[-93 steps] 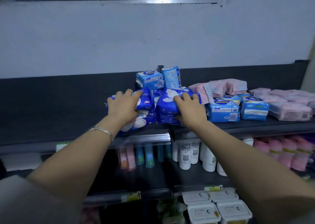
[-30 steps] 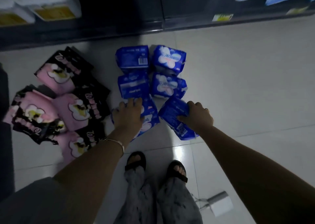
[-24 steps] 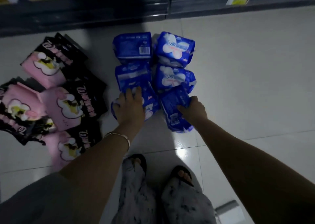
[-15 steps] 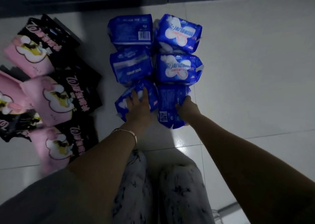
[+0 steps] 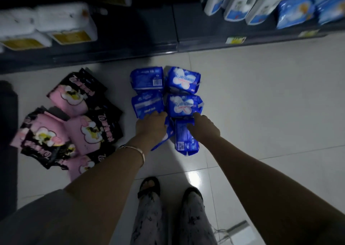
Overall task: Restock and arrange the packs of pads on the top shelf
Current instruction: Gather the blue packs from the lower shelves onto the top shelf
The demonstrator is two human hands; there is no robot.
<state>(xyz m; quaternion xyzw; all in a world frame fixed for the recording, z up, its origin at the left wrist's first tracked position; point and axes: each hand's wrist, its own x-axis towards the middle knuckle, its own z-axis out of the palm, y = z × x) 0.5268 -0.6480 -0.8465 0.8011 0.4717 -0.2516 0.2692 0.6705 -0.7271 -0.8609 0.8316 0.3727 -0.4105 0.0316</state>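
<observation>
Several blue packs of pads lie on the tiled floor in two columns. My left hand (image 5: 152, 128) grips the near-left blue pack (image 5: 168, 135), which shows only at its right edge and lower corner. My right hand (image 5: 203, 129) grips the near-right blue pack (image 5: 183, 138), which stands on its edge with the barcode side up. Behind them lie a middle-left pack (image 5: 147, 104), a middle-right pack (image 5: 183, 105), a far-left pack (image 5: 146, 78) and a far-right pack (image 5: 183, 79). The top shelf is out of view.
Several pink-and-black packs (image 5: 85, 131) are scattered on the floor to the left. The bottom shelf (image 5: 168, 45) runs across the top, with white packs (image 5: 56, 24) on the left and blue-white packs (image 5: 261, 5) on the right. My sandalled feet (image 5: 149, 187) stand below; a small white box (image 5: 240, 231) lies bottom right.
The view dropped from the top shelf to the floor. Both hands took hold of the two nearest blue packs and pulled them slightly toward me; the view has since tilted back up.
</observation>
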